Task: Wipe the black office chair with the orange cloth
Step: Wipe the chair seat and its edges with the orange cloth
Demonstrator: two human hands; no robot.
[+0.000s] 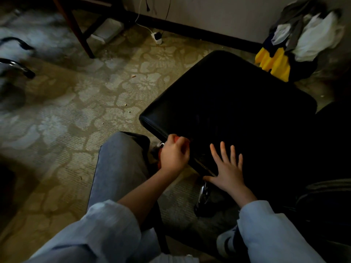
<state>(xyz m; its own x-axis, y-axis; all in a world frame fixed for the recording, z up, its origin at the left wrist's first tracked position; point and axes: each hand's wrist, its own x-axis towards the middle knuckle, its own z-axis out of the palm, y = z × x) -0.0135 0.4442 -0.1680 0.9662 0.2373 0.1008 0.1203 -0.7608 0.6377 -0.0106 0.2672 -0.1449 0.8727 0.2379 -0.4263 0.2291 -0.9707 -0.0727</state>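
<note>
Left hand (174,155) is doing my wiping: it is clenching the orange cloth (179,139), mostly hidden in the fist, against the near edge of the black office chair (228,95). That edge is running from ten o'clock to four o'clock under my knuckles, and the broad seat is lying toward one and two o'clock of the cloth, so I am judging the next stroke as a push that way. At three o'clock my right hand (228,168) is lying flat on the seat, fingers spread, bracing it. At eight o'clock my knee (121,158) is crouching over the patterned carpet (76,111).
</note>
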